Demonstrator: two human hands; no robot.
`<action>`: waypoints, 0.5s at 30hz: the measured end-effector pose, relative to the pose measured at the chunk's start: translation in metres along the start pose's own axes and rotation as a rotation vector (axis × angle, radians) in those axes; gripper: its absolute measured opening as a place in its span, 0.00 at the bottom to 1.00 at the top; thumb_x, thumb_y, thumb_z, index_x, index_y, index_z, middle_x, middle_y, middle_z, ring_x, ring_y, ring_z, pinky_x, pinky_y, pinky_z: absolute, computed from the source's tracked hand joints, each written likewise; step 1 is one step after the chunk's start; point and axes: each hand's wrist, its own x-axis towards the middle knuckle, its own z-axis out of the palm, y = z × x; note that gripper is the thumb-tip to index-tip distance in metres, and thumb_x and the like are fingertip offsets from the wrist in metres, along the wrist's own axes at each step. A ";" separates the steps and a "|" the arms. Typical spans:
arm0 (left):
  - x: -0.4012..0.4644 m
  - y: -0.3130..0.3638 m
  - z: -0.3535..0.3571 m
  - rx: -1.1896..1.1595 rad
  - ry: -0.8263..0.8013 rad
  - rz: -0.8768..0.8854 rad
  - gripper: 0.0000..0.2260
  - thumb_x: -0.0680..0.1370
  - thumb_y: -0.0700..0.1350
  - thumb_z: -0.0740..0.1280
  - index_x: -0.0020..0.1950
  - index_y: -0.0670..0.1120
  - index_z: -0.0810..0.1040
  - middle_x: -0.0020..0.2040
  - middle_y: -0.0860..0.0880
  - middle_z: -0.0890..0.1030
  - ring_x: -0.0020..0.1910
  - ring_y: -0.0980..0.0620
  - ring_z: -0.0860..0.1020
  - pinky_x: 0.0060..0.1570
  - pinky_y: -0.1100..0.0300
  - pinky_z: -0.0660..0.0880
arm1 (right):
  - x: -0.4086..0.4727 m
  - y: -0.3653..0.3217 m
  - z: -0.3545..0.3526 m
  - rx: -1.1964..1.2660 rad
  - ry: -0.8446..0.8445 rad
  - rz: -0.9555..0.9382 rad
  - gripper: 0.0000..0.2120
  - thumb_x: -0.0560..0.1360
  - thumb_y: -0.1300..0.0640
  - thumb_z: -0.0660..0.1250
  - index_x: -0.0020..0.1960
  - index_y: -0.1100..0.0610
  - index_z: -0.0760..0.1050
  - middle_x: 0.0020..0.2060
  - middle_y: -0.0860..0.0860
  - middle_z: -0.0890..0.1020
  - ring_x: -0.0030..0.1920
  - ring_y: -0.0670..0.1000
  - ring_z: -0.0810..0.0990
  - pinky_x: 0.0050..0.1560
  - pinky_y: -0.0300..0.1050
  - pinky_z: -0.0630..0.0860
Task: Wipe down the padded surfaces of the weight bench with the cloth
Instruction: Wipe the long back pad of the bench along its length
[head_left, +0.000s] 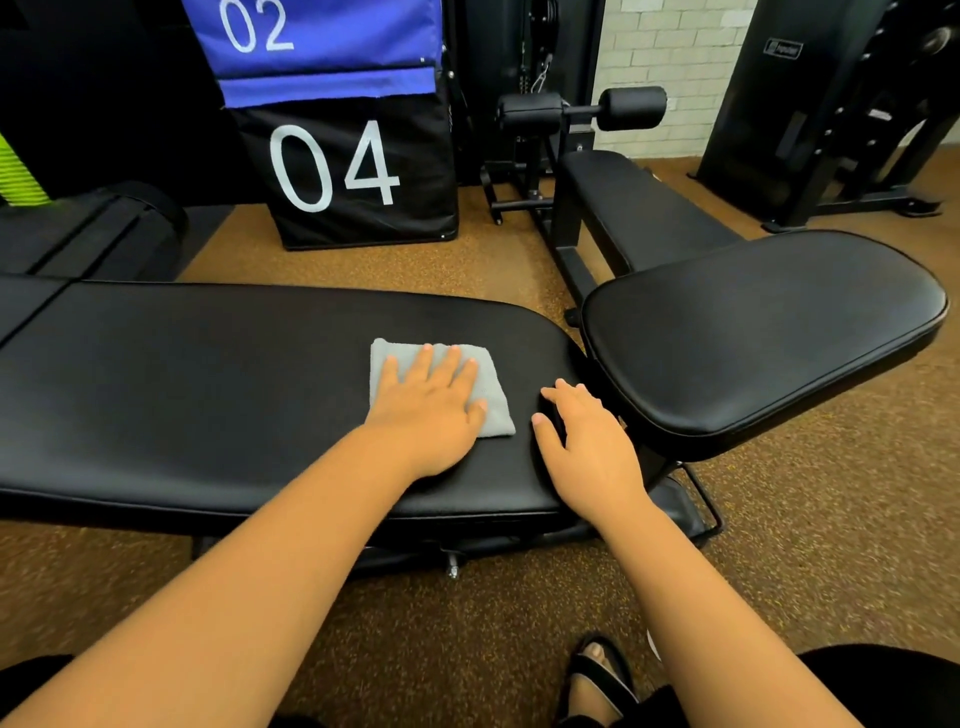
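Fingers of the left hand lie flat and spread on the small folded grey cloth, pressing it onto the long black padded bench; the right hand rests loosely beside it, holding nothing, and the cloth looks soft, light, best pushed flat.

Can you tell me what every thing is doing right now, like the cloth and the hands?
cloth: folded, flat on the long pad
left hand: open, pressing the cloth
right hand: open, resting on the long pad
long pad: lying flat
seat pad: tilted up
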 end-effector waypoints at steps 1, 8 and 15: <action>-0.010 0.006 0.004 0.004 0.014 0.020 0.27 0.83 0.57 0.42 0.80 0.51 0.43 0.81 0.51 0.41 0.79 0.47 0.40 0.75 0.41 0.41 | 0.000 0.000 0.000 0.001 0.003 0.000 0.22 0.82 0.48 0.57 0.74 0.53 0.66 0.75 0.50 0.65 0.77 0.51 0.56 0.75 0.50 0.56; -0.012 0.011 0.004 0.000 0.003 0.034 0.26 0.83 0.58 0.42 0.80 0.53 0.43 0.80 0.53 0.41 0.79 0.49 0.40 0.75 0.42 0.41 | 0.001 0.001 0.000 0.003 0.017 -0.003 0.21 0.82 0.49 0.57 0.73 0.53 0.67 0.74 0.51 0.66 0.77 0.52 0.58 0.75 0.50 0.57; -0.008 0.021 0.007 0.010 0.020 -0.005 0.26 0.83 0.57 0.42 0.80 0.51 0.43 0.81 0.50 0.42 0.79 0.46 0.40 0.75 0.40 0.40 | -0.002 0.001 -0.003 0.009 0.000 -0.002 0.22 0.82 0.48 0.57 0.74 0.53 0.66 0.75 0.51 0.65 0.77 0.52 0.56 0.74 0.48 0.56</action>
